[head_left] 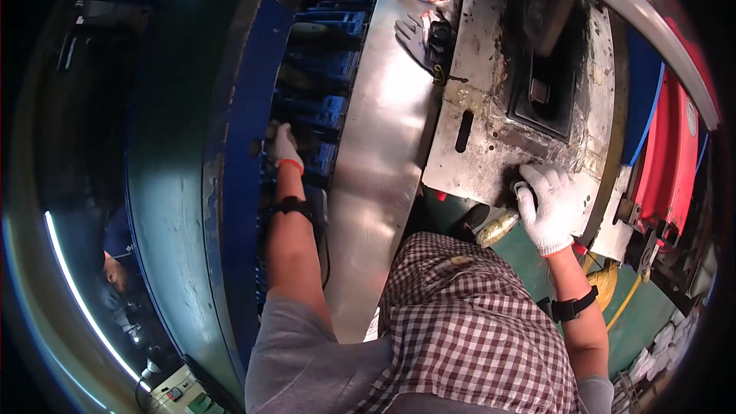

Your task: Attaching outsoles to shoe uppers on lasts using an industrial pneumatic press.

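Seen from the head camera: right hand [546, 211], in a white work glove, closed round a small dark cylindrical part [521, 188] at the near edge of the grimy steel press bed [479, 138], with the part's long axis apparently running up and away from the palm toward the dark rectangular die cavity [540, 92], which lies just beyond. Left hand [282, 146], also gloved, stretched well apart to the left against the blue machine frame [245, 153], fingers curled on something dark; grip there too unclear to tell. Spare gloves [422, 34] farther up the bench.
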The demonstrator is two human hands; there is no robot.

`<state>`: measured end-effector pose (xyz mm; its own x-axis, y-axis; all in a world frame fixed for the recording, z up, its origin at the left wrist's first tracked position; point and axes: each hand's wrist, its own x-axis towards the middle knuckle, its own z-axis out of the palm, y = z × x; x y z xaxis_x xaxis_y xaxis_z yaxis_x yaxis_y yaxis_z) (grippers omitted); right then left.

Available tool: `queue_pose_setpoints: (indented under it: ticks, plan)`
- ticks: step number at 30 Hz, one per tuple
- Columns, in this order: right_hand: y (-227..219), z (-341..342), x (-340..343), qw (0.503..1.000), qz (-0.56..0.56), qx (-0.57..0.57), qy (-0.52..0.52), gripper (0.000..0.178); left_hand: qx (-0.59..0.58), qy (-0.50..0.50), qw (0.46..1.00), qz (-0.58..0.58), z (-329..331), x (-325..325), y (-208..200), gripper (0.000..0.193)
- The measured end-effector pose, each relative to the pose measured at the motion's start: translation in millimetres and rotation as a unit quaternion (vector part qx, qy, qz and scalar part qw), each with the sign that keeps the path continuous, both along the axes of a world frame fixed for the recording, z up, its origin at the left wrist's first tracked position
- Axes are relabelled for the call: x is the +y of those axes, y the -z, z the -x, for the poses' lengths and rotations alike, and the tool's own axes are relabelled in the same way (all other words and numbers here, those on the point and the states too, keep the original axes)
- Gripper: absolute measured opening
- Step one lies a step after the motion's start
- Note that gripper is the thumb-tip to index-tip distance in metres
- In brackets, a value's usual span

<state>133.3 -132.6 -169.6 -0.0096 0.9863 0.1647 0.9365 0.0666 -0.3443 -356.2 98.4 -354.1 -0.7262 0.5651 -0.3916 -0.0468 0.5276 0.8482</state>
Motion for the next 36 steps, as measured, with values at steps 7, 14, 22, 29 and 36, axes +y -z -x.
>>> queue_pose_setpoints:
  ticks: [7, 14, 22, 29, 36]
  plan:
    - [-4.5, 7.5, 4.3, 1.000, 0.003, 0.003, -0.011, 0.028, 0.210, 0.104, 0.969, 0.079, 64.8, -29.2, 10.7, 0.075]
    - [0.8, 7.6, -1.0, 1.000, 0.021, -0.014, 0.004, 0.027, 0.298, -0.080, 0.949, -0.067, 39.7, -131.7, -7.4, 0.053]
    - [-3.4, 11.0, 2.7, 0.999, 0.026, -0.023, -0.009, 0.027, -0.179, -0.198, 0.964, -0.010, 187.2, -150.1, 37.3, 0.063]
    - [-7.4, 12.0, 8.0, 0.999, 0.009, -0.026, -0.021, 0.024, -0.274, -0.164, 0.947, 0.034, 211.3, -160.0, 21.0, 0.037]
    - [-13.3, 8.9, 4.1, 0.997, 0.000, 0.075, -0.007, 0.019, -0.489, -0.161, 0.849, -0.117, 39.6, -241.0, -50.4, 0.051]
